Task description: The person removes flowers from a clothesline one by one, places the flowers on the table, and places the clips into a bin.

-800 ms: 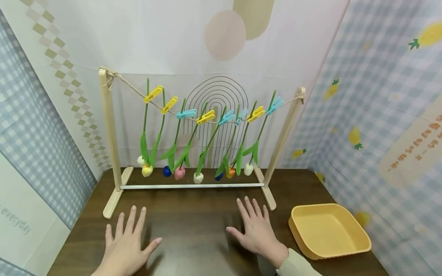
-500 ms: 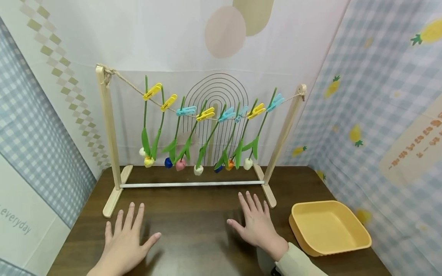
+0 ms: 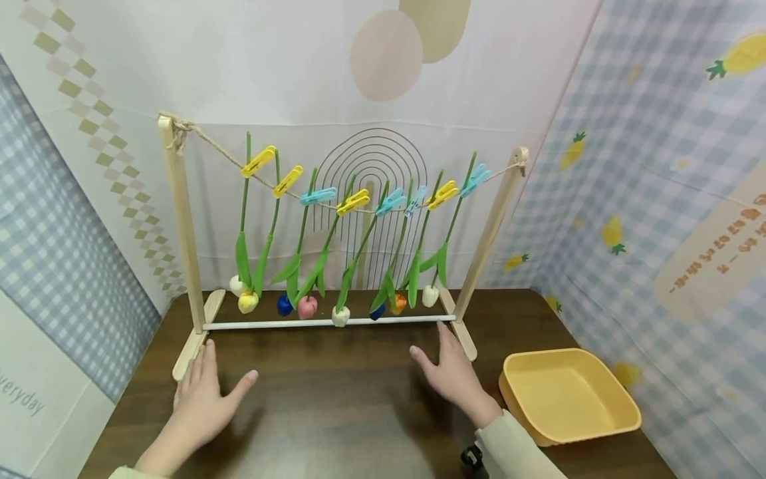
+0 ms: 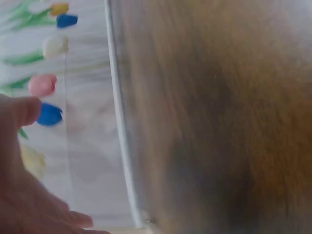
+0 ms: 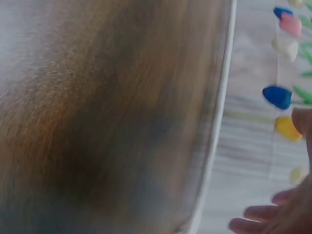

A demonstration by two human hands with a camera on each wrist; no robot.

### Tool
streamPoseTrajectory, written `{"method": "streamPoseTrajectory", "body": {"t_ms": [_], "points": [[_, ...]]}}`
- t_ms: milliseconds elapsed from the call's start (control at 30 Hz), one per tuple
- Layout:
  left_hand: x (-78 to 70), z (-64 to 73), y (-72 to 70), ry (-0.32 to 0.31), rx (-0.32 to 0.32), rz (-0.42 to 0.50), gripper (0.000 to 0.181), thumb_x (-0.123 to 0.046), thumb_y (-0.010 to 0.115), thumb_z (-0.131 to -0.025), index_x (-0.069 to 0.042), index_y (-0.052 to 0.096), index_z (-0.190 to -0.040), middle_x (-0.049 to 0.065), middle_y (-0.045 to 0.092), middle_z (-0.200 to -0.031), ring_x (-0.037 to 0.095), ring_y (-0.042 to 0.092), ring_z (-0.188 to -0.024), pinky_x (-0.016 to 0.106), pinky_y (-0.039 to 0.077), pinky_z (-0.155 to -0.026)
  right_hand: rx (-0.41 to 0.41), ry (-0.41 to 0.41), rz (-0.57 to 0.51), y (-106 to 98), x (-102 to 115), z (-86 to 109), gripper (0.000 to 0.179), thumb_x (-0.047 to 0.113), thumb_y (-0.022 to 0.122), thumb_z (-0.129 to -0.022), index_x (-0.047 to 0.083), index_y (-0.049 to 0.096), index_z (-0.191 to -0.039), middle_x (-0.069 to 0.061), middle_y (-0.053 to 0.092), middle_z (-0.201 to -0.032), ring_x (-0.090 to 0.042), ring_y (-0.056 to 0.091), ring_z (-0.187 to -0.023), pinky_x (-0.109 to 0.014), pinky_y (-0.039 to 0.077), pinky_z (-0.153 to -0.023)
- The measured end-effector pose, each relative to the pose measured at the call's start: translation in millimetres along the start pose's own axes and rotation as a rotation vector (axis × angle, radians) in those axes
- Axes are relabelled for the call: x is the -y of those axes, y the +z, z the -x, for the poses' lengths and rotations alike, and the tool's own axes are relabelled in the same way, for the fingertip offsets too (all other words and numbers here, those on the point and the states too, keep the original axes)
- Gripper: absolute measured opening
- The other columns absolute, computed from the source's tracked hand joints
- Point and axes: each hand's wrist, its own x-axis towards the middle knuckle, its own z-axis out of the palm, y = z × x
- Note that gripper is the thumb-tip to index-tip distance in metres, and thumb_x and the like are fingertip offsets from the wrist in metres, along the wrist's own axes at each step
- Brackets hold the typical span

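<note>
My left hand [image 3: 205, 401] is held over the table's left part, thumb spread and fingers extended toward the left foot of a wooden rack [image 3: 187, 243]. On the other side my right hand [image 3: 453, 374] reaches toward the right foot, thumb apart; it holds nothing. Twine [image 3: 221, 152] runs between the posts. Yellow clothespins [image 3: 259, 161] and blue clothespins [image 3: 318, 196] pin several artificial tulips to it, blooms down, among them a pink tulip [image 3: 308, 307] and a blue tulip [image 4: 49, 114]. Whether any fingertip touches the rack, I cannot tell.
A white rod [image 3: 269, 325] joins the rack's feet low down. To the right stands a yellow plastic basin [image 3: 568, 396] on the dark wooden table [image 3: 335, 412]. Printed cloth [image 3: 287, 60] hangs behind, and checked cloth [image 3: 634, 199] covers the right side.
Both hands have turned from palms-down to more edge-on. The left has shifted left and forward, the right slightly forward and right, each nearer a rack foot. The tulips sway slightly.
</note>
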Motion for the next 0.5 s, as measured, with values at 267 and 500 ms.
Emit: {"method": "streamPoseTrajectory", "body": {"t_ms": [267,500], "points": [[20.2,-30.8,-15.1,-0.232,-0.058,0.350,0.110,-0.060,0.051,-0.092,0.002,-0.023,-0.147,0.035,-0.008,-0.152,0.054,0.003,-0.138,0.065,0.013,-0.107,-0.248,0.171,-0.272,4.8,-17.6,-28.2,0.089,0.043,0.061,-0.093,0.006,0.009,-0.154,-0.028,0.025,-0.145,-0.044,0.034,-0.130,-0.060,0.033,-0.101],[33.3,-52.3,-24.4,-0.306,-0.182,0.573,0.100,-0.049,0.053,-0.094,-0.005,-0.017,-0.151,0.022,-0.009,-0.158,0.044,0.002,-0.142,0.058,0.016,-0.111,-0.322,0.328,-0.385,12.8,-25.5,-51.4,0.092,0.046,0.056,-0.093,0.016,-0.006,-0.154,-0.024,0.010,-0.150,-0.044,0.033,-0.130,-0.067,0.026,-0.097]]}}
